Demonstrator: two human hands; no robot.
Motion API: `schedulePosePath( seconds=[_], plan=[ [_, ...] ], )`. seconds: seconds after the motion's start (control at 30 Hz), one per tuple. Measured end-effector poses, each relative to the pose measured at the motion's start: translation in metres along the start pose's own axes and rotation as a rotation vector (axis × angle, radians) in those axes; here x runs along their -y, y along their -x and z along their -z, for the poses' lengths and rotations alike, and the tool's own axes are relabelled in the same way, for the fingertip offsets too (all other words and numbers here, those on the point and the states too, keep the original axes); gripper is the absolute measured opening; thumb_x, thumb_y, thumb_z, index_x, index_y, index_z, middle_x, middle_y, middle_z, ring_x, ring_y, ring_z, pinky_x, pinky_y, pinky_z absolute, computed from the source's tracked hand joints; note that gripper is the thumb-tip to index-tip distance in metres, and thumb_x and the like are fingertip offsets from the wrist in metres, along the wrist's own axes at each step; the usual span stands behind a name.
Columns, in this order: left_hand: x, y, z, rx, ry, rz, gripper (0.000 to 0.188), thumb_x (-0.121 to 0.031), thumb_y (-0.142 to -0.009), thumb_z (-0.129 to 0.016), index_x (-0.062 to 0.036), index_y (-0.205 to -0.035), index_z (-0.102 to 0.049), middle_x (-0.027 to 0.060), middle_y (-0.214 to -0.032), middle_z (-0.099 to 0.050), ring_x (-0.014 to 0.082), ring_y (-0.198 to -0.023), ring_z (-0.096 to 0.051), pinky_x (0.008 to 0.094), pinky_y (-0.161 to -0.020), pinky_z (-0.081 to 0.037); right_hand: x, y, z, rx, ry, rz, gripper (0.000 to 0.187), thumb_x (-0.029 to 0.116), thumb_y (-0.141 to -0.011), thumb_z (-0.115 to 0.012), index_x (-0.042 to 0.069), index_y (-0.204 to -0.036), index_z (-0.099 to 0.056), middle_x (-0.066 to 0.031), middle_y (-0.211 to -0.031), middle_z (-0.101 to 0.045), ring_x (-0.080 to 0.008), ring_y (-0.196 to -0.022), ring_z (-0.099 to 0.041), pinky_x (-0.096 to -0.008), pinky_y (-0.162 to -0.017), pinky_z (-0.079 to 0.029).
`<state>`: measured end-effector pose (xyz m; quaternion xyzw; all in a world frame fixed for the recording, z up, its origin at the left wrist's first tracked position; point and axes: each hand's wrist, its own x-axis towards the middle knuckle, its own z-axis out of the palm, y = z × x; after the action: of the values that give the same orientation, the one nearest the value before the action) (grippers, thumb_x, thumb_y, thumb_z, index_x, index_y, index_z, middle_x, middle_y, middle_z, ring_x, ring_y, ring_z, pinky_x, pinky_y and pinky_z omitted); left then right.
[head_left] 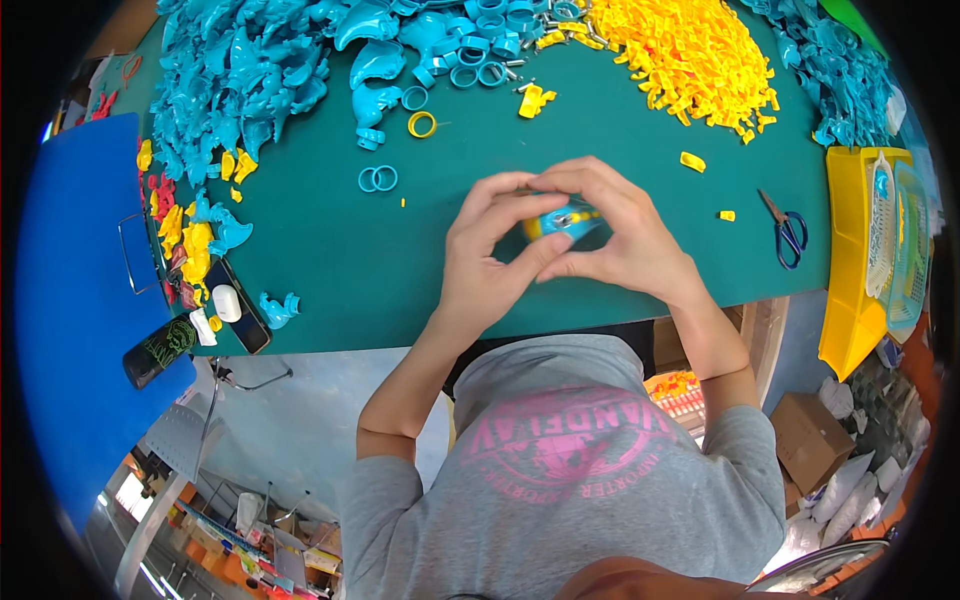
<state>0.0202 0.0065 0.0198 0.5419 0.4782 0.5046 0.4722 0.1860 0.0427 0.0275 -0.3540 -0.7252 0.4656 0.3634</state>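
Note:
Above the near middle of the green table, both my hands close round one small blue and yellow plastic piece [570, 218]. Its exact kind is hard to make out, since my fingers cover much of it and it is slightly blurred. My left hand [490, 235] grips it from the left, thumb along the near side. From the right, my right hand [625, 225] holds it with curled fingers, its thumb close to the left one. Left of my hands lie two blue rings [378, 179], with a yellow ring [422, 124] farther back.
Heaps of blue plastic parts [240, 80] and small yellow parts [690, 65] cover the table's far side. Scissors [786, 230] lie to the right, near a yellow bin [850, 270]. A phone [245, 325], a white case [227, 303] and a black can [160, 350] are at the left edge.

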Motion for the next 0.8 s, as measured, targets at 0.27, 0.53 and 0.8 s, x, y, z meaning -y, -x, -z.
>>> schedulePosePath(
  seconds=[0.27,0.53,0.8],
  plan=[
    [0.028,-0.089,0.069,-0.177,-1.113,-0.183,0.011,-0.018,-0.072,-0.071,-0.0092,-0.076,-0.067,0.0049,-0.082,-0.059,0.0234,-0.078,-0.051,0.0338,-0.069,-0.043,-0.018,0.01,0.034,-0.155,0.065,-0.237,0.052,0.007,-0.064,-0.078,0.004,-0.112,-0.058,-0.0061,-0.112,-0.053,-0.0159,-0.102,-0.052,-0.028,-0.083,-0.045],
    [0.021,-0.065,0.036,0.049,-0.925,-0.479,0.014,-0.012,-0.071,-0.07,-0.0069,-0.079,-0.06,0.0048,-0.085,-0.059,0.0238,-0.084,-0.052,0.0373,-0.075,-0.042,-0.024,0.026,0.04,-0.345,-0.348,-0.352,0.05,0.009,-0.073,-0.072,0.002,-0.117,-0.051,-0.0104,-0.116,-0.054,-0.0173,-0.104,-0.053,-0.0288,-0.087,-0.045],
    [0.044,0.009,-0.008,0.117,-0.534,-0.156,0.028,-0.003,-0.067,-0.071,-0.0052,-0.089,-0.055,0.0082,-0.094,-0.056,0.0284,-0.089,-0.053,0.0368,-0.076,-0.044,-0.027,0.027,0.013,-0.151,-0.435,-0.401,0.049,0.006,-0.075,-0.07,0.001,-0.119,-0.049,-0.0092,-0.116,-0.054,-0.0155,-0.105,-0.053,-0.0277,-0.089,-0.044]
  ],
)
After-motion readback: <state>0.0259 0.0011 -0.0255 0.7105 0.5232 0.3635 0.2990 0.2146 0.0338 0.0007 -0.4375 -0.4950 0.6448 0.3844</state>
